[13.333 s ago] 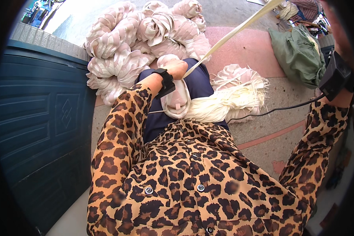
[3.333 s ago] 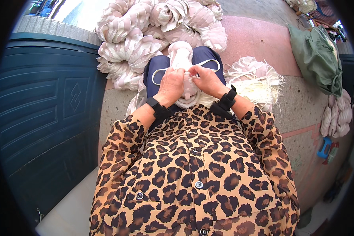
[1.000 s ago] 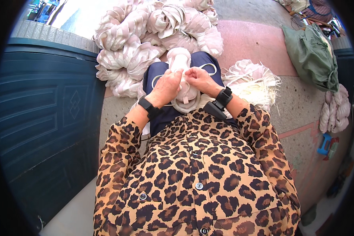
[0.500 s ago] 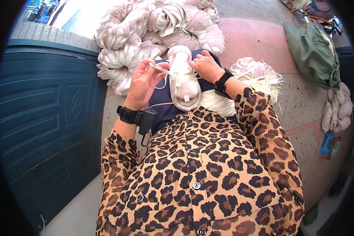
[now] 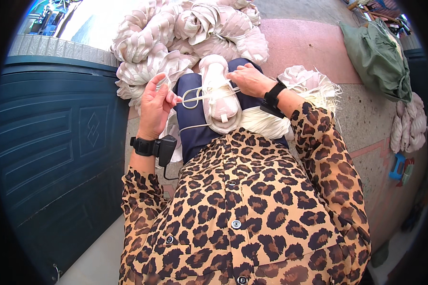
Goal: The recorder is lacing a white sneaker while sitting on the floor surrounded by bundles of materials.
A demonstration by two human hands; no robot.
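Note:
A pale pink and white shoe upper (image 5: 215, 71) lies lengthwise across my lap, its heel tab toward me. My left hand (image 5: 154, 107) is left of it, pinching a white shoelace (image 5: 191, 100) that runs in loops over to the upper's lacing. At the upper's right edge, my right hand (image 5: 252, 80) has its fingers curled closed on lace strands. Another stretch of lace trails over my left thigh. On my right thigh rests a bundle of cream laces (image 5: 266, 124).
Large coils of stacked pale shoe uppers (image 5: 152, 42) are heaped beyond my knees. To the right are another bundle of uppers (image 5: 299, 80), a green sack (image 5: 375, 61), more pale bundles (image 5: 409, 123) and a blue object (image 5: 397, 167). A dark blue panelled door (image 5: 62, 128) stands at the left.
My left hand has moved left and down, drawing lace out beside the upper, where loops now show. My right hand stays at the upper's right edge with little movement.

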